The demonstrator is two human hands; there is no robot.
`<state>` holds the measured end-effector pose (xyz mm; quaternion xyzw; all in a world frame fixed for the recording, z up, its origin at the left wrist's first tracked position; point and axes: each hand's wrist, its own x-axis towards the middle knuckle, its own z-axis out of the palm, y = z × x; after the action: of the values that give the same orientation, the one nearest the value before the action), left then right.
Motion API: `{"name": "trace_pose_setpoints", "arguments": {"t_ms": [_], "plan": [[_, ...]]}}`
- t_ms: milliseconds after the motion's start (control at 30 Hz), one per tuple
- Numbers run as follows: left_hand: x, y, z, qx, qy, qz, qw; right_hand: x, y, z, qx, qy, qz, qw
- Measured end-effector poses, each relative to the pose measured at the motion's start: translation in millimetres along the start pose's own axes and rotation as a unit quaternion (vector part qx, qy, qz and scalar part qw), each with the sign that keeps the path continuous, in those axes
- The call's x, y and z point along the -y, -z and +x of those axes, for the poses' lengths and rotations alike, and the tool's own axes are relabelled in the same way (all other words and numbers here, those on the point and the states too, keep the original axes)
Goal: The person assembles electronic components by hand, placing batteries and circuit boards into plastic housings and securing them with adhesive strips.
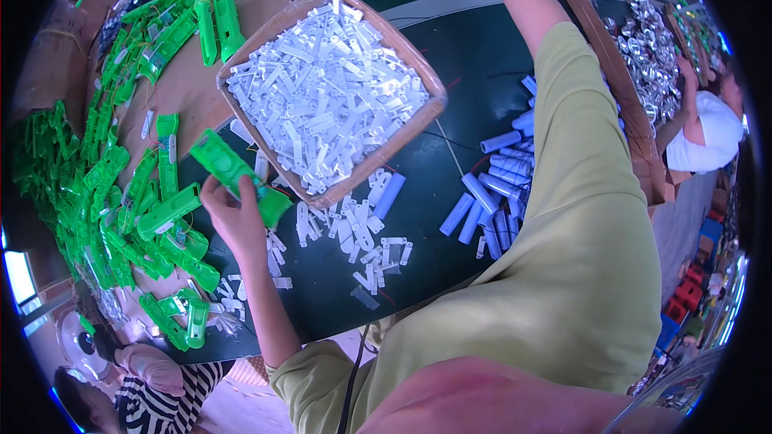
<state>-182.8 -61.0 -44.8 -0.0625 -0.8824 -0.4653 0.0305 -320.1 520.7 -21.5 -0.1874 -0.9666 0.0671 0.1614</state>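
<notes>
The left hand (234, 213) grips a green casing (219, 156) over the desk (314, 293); I can't tell the right hand's grip, unseen; likely a holding step, next wanting steadiness.

A striped shirt (165, 398) shows lower left, a white shirt (712, 135) right.

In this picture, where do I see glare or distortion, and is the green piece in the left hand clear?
Head view: the dark table has a bowed near edge, and the corners go black; head view: the bright panel at far left is washed out, and the silver parts at right glint; head view: the green piece in the left hand shows a fairly clear outline.
</notes>
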Motion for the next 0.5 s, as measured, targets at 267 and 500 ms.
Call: {"name": "trace_pose_setpoints", "arguments": {"t_ms": [267, 500], "plan": [[-63, 4, -39, -0.022, -0.112, -0.281, 0.953, 154, 163, -222, 0.024, 0.272, 0.266, 0.925], [-134, -8, -87, -0.03, -0.359, -0.189, 0.914, 226, 157, -374, 0.294, 0.326, 0.543, 0.716]]}}
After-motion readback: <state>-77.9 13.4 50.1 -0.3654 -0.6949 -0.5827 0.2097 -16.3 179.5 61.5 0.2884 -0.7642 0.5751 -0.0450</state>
